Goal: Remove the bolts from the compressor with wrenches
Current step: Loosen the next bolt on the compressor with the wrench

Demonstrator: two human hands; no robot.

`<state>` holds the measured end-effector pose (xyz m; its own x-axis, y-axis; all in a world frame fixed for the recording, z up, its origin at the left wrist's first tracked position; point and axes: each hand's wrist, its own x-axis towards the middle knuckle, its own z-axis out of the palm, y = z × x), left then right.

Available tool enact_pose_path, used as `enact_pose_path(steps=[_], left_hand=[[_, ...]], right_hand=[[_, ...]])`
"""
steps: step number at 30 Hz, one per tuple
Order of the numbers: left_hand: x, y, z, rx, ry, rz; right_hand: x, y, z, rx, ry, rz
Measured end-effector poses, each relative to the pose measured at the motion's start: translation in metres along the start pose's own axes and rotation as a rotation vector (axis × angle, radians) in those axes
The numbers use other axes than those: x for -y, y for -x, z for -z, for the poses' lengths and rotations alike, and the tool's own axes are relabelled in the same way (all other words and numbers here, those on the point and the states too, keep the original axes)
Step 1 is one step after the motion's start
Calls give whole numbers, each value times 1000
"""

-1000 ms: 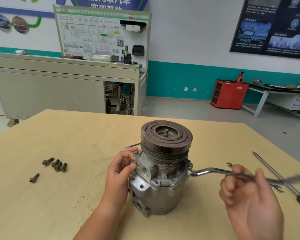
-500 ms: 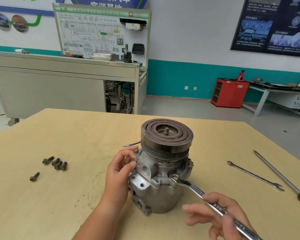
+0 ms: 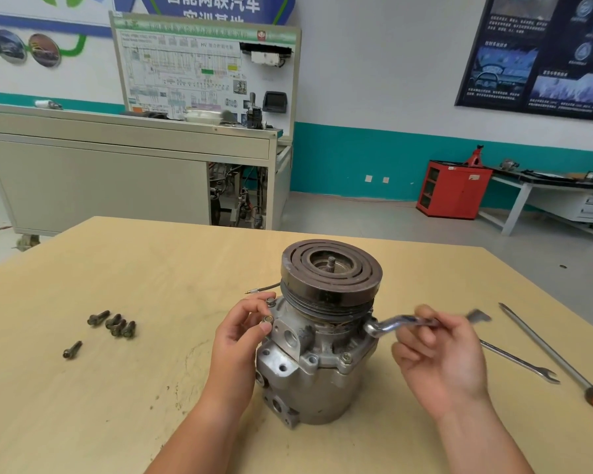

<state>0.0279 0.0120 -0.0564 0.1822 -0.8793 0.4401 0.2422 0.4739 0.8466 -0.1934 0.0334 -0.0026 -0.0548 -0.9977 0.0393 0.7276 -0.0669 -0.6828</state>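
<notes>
Head view: the compressor (image 3: 322,371) stands upright on the surface (image 3: 151,268), left grip (image 3: 240,336) curled on its flange, right grip (image 3: 439,354) pinching a wrench (image 3: 391,325) at the right-side flange, while five loose bolts (image 3: 113,325) lie at left and a front bolt (image 3: 345,358) is not yet out.

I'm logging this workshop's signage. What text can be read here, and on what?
"智能网联汽车": blue wall banner, tops cropped.
"实训基地": same banner, partly hidden.
"HV": training board header; rest blurred.
Dark poster: too small to read.
Nothing legible on wrench, compressor.
</notes>
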Motion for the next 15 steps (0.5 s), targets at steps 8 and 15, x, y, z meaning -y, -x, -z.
enact_pose_path(steps=[8,15], left_hand=[[0,3,-5,45,48,37],[-1,8,-8,109,-25,-18]], right_hand=[[0,77,9,145,229,288],[-21,100,-25,43,545,256]])
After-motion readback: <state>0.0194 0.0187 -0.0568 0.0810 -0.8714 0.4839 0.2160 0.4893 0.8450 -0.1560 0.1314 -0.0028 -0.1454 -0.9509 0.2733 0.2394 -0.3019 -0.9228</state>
